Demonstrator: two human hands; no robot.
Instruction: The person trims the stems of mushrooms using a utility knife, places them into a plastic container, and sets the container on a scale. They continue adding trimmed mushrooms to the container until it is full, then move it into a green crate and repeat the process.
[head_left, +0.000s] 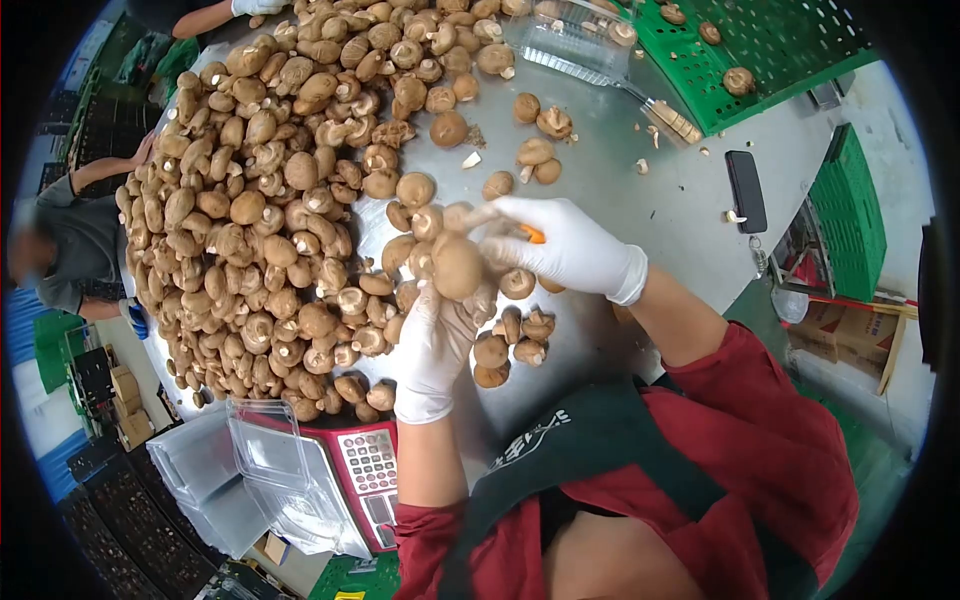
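Note:
My left hand [437,345], in a white glove, is closed around brown mushrooms; a large round mushroom cap [458,268] shows above its fingers. My right hand [575,245], also gloved, has its fingers curled close to that cap. A small orange handle [534,234] pokes out of the right hand's grip; the rest of that tool is hidden. Right beside both hands lie loose mushrooms, one of them a round mushroom [517,284]. Under the right wrist is a small cluster of stemmed mushrooms [510,325]. The fingertips are partly blurred.
A big heap of mushrooms [265,210] covers the metal table's left side. Clear plastic boxes [290,470] lean on a red scale [365,462]. At the right are a phone [745,190], a brush [672,120] and a green crate [700,75]. Co-workers' hands [258,6] reach the table's edge.

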